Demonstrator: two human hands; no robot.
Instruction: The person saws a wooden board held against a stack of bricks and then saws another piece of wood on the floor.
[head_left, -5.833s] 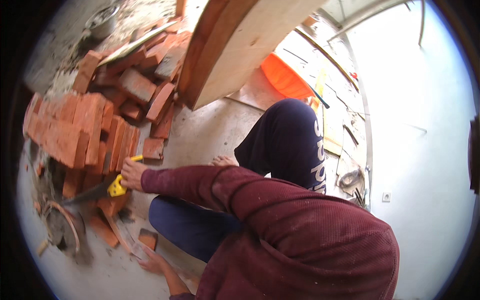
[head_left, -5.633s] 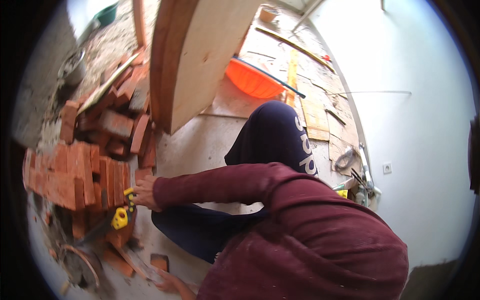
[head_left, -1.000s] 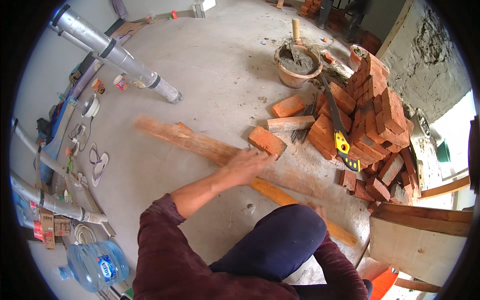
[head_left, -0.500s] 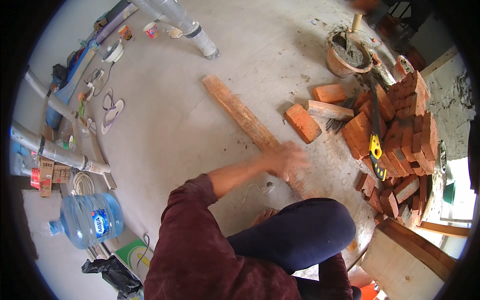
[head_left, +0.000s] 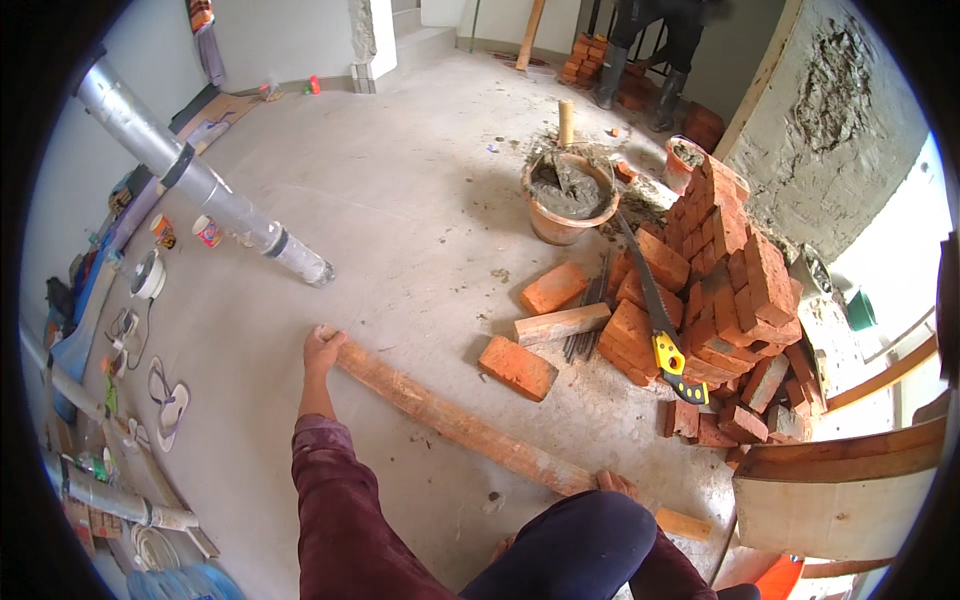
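We grip the long stiff wooden plank [head_left: 470, 425] at both ends, left hand [head_left: 322, 350] curled on it, right hand [head_left: 615, 484] half hidden, probably heavy.

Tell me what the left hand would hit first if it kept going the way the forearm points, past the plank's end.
Past the left hand and the plank, mostly bare concrete floor. The grey pipe end lies near that line and looks first, though depth is unclear.

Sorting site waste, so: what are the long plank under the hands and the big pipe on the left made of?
Plank: apparently rough-sawn wood, unfinished, orange-brown with pale mortar smears. Pipe: probably grey plastic, smooth and matte, with darker joint bands; metal can't be ruled out.
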